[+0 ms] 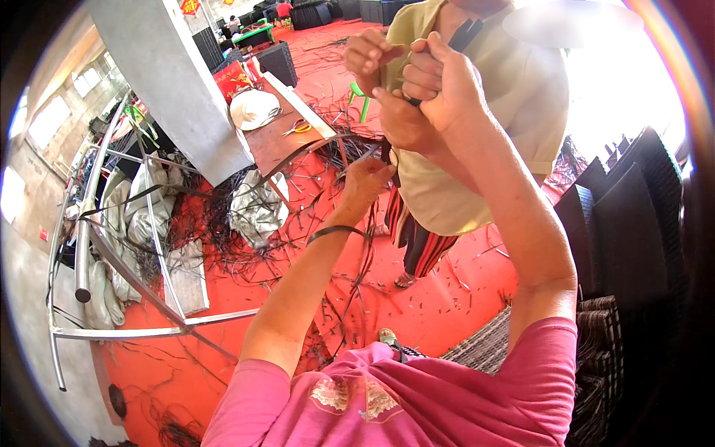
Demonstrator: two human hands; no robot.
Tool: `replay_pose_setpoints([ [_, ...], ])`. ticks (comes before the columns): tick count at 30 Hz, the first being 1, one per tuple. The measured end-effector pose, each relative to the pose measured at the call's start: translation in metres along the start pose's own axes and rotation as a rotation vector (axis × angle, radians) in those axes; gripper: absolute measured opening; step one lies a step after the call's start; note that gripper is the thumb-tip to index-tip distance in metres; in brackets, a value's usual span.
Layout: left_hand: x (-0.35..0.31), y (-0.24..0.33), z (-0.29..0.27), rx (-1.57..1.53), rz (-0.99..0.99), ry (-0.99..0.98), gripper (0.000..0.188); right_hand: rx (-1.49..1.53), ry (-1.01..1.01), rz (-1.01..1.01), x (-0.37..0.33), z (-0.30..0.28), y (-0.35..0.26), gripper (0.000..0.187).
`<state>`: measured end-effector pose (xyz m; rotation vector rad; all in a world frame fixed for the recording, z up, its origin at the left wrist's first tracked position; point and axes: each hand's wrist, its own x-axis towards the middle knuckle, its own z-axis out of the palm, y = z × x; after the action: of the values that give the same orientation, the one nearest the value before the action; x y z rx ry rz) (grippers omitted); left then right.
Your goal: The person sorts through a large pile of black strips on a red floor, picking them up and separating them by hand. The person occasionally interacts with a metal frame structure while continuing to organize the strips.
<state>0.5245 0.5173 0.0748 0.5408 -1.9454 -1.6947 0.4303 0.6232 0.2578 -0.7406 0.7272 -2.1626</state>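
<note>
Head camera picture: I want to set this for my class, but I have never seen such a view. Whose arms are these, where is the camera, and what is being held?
The camera sits on a person's head and looks down, so the arms in pink sleeves rising from the lower edge are the wearer's own. The fisheye lens bends straight edges near the rim.

The right hand is raised and closed around dark strips. The left hand grips more dark strands lower down. A second person in a yellowish shirt stands facing the wearer; that person's hand also holds the strips.

Below is a red floor strewn with cut strands. To the left lies a bare metal frame; to the right stand dark woven panels.
</note>
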Motion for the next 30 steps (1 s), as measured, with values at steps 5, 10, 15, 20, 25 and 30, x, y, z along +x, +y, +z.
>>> replay_pose_setpoints([
  [5,-0.007,-0.005,0.002,-0.058,-0.1,0.128,0.038,-0.005,0.044,0.03,-0.006,0.014,0.007,0.026],
  [10,-0.009,0.031,-0.044,-0.53,0.053,0.225,0.016,-0.014,-0.041,0.021,0.005,0.013,0.027,0.023],
  [15,-0.094,0.073,-0.102,-1.162,0.319,-0.22,0.029,-0.129,0.033,-0.161,0.034,0.008,0.034,0.019],
  [20,-0.243,-0.015,-0.241,-1.026,0.232,0.279,0.033,-0.222,-0.033,-0.229,0.065,0.001,0.041,0.017],
  [25,-0.414,-0.102,-0.287,-0.998,0.162,0.678,0.032,-0.027,-0.171,-0.136,0.1,-0.006,0.04,0.014],
  [30,-0.522,-0.192,-0.23,-1.102,-0.436,1.069,0.03,-0.082,-0.131,-0.088,0.133,-0.017,0.053,0.015],
])
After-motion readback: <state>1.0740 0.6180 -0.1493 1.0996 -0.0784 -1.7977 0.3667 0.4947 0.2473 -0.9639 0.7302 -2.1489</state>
